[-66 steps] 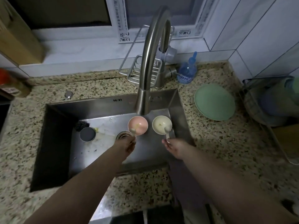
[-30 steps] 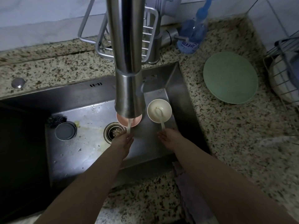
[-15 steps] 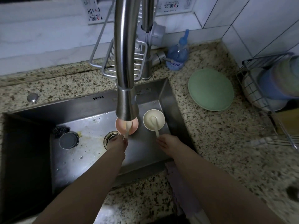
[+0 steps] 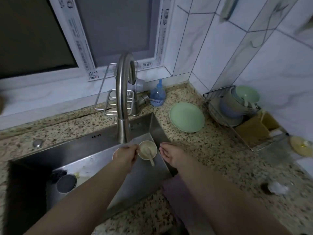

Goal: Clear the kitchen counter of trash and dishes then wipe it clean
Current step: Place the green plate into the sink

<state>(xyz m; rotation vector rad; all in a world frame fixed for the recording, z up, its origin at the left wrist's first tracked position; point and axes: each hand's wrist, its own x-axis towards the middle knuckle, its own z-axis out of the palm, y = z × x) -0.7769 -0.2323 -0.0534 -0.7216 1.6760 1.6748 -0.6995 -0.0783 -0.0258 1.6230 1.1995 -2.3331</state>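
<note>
A cream bowl [image 4: 147, 148] with a spoon [image 4: 151, 159] in it stands at the right end of the steel sink [image 4: 94, 146], under the faucet [image 4: 122, 99]. My left hand [image 4: 125, 156] hovers over the pink bowl [image 4: 114, 152], hiding all but a sliver of it. Its curled fingers reach the cream bowl's left rim; whether they pinch anything is hidden. My right hand [image 4: 171, 154] hangs relaxed and empty over the sink's right edge, just right of the cream bowl.
A green plate [image 4: 187, 117] lies on the granite counter [image 4: 211, 158]. A wire rack [image 4: 237, 107] holds stacked bowls. Also here: a blue soap bottle [image 4: 157, 95], a purple cloth [image 4: 176, 194], crumpled trash [image 4: 277, 188], a yellow dish [image 4: 300, 146], a drain plug [image 4: 66, 183].
My right hand let go of the cream bowl's spoon and moved right to the sink edge. My left hand shifted up over the pink bowl. My head lifted.
</note>
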